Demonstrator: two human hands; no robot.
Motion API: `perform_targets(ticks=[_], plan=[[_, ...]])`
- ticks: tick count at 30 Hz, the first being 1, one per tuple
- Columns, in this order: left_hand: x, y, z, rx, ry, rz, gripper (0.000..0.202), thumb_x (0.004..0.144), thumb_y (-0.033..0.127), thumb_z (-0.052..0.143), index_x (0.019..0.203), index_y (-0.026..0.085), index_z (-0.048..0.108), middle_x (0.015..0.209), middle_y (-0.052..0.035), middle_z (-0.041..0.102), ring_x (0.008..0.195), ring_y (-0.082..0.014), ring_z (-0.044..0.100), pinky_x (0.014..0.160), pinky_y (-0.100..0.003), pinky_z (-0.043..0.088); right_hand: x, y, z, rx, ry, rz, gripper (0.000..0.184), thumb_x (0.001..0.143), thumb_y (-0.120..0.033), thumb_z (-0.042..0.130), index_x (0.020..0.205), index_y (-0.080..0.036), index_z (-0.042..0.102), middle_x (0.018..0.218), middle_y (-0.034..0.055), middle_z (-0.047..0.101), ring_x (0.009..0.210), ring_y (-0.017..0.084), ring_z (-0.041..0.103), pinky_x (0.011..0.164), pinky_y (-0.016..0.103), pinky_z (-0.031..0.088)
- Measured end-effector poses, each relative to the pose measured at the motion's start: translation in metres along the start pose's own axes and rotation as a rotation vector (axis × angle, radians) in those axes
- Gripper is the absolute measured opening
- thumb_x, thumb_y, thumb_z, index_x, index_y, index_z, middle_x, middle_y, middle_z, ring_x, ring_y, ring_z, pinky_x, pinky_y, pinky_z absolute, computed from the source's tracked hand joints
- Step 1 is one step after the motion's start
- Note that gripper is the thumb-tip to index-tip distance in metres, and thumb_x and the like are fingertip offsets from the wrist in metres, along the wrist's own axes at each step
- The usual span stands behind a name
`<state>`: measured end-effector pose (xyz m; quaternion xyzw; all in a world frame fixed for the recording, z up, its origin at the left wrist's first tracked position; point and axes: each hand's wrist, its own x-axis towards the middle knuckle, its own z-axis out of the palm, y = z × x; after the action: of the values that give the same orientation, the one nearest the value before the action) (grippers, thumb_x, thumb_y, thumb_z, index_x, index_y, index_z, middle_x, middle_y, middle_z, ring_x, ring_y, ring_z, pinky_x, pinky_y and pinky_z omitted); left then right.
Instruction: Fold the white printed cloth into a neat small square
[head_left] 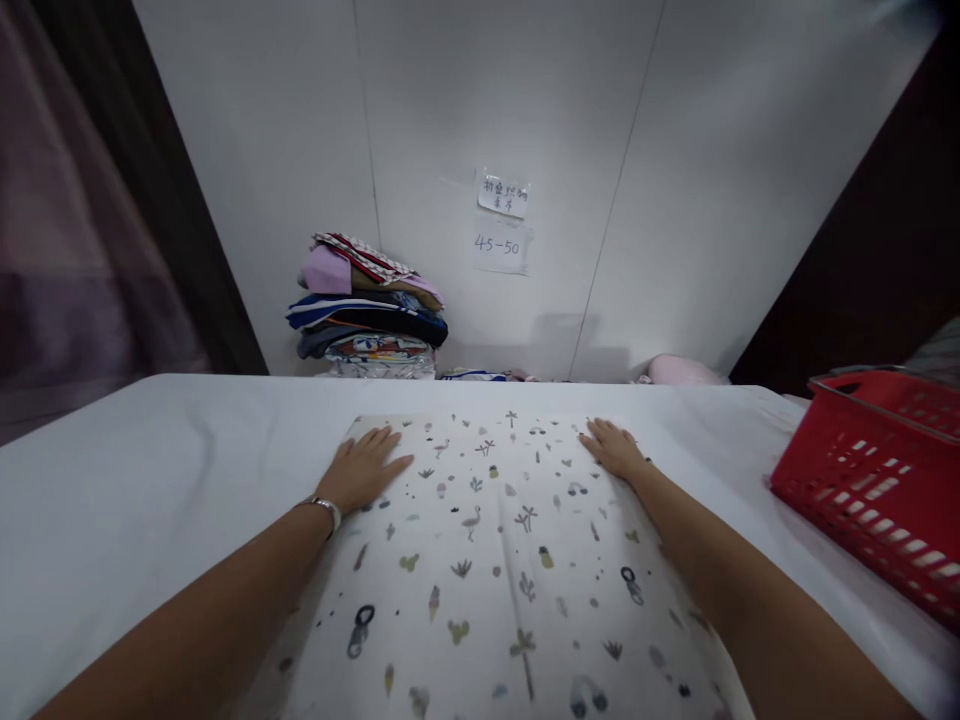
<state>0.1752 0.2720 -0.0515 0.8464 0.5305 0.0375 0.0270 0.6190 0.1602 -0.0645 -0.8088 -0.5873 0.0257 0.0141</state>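
A white cloth (480,580) printed with small palm trees, flamingos, cacti and ice creams lies spread on the white table in front of me. A crease runs down its middle toward me. My left hand (364,470) rests palm down on its far left corner area, fingers spread; a silver bracelet circles that wrist. On the far right corner area lies my right hand (611,448), also flat with the fingers stretched out. Neither hand grips anything. The cloth's near edge is outside the view.
A red plastic basket (870,480) with a metal handle stands on the table's right side. Behind the white table (150,480), a stack of folded fabrics (367,310) rises at the wall. Two paper notes (501,245) hang there. A pink item (682,369) shows beyond the far edge.
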Motion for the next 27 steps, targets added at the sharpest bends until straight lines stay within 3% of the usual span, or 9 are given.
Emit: perform_targets(ticks=[7,11,15,20,24,27], plan=[[0.001,-0.002,0.001,-0.016,0.008,0.003,0.067,0.085,0.058,0.029,0.140,0.020,0.035,0.148,-0.0049,0.027,0.137,-0.0253,0.021,0.109,-0.047,0.017,0.025,0.010,-0.005,-0.002,0.006,0.010,0.058,0.092,-0.053,0.019,0.140,-0.024,0.032,0.149,0.0057,0.025,0.137,0.024,0.020,0.108,0.050,0.018],[0.000,-0.002,0.000,-0.024,0.013,0.006,0.066,0.085,0.058,0.030,0.139,0.020,0.036,0.148,-0.0058,0.027,0.137,-0.0254,0.022,0.109,-0.046,0.017,0.009,0.011,-0.001,-0.027,0.037,-0.026,0.057,0.091,-0.052,0.020,0.140,-0.024,0.032,0.150,0.0049,0.024,0.138,0.024,0.017,0.108,0.049,0.017],[0.000,-0.001,0.001,-0.022,0.001,0.009,0.068,0.085,0.059,0.027,0.140,0.019,0.035,0.149,-0.0060,0.025,0.138,-0.0250,0.020,0.109,-0.047,0.015,-0.012,0.027,0.002,-0.054,-0.016,-0.008,0.061,0.091,-0.056,0.018,0.142,-0.025,0.029,0.151,0.0032,0.020,0.138,0.024,0.015,0.109,0.050,0.016],[0.002,-0.003,0.002,-0.032,-0.017,0.004,0.067,0.086,0.058,0.027,0.140,0.019,0.033,0.149,-0.0062,0.024,0.138,-0.0236,0.019,0.110,-0.046,0.014,-0.010,0.039,-0.004,-0.095,-0.038,0.056,0.059,0.092,-0.053,0.017,0.143,-0.027,0.026,0.151,0.0000,0.017,0.139,0.025,0.013,0.109,0.053,0.016],[-0.005,0.001,-0.008,-0.087,-0.014,-0.009,0.065,0.087,0.057,0.027,0.139,0.019,0.035,0.150,-0.0069,0.020,0.139,-0.0232,0.016,0.110,-0.045,0.013,-0.025,0.019,-0.014,-0.121,-0.007,0.030,0.058,0.093,-0.049,0.020,0.142,-0.022,0.029,0.151,0.0033,0.019,0.139,0.025,0.009,0.109,0.053,0.014],[-0.041,0.021,-0.021,-0.145,-0.028,0.083,0.066,0.088,0.059,0.024,0.141,0.020,0.032,0.151,-0.0070,0.018,0.139,-0.0236,0.013,0.112,-0.046,0.009,-0.076,-0.016,-0.020,-0.059,-0.008,-0.189,0.060,0.093,-0.053,0.018,0.145,-0.023,0.023,0.152,0.0037,0.015,0.140,0.024,0.006,0.112,0.050,0.007]])
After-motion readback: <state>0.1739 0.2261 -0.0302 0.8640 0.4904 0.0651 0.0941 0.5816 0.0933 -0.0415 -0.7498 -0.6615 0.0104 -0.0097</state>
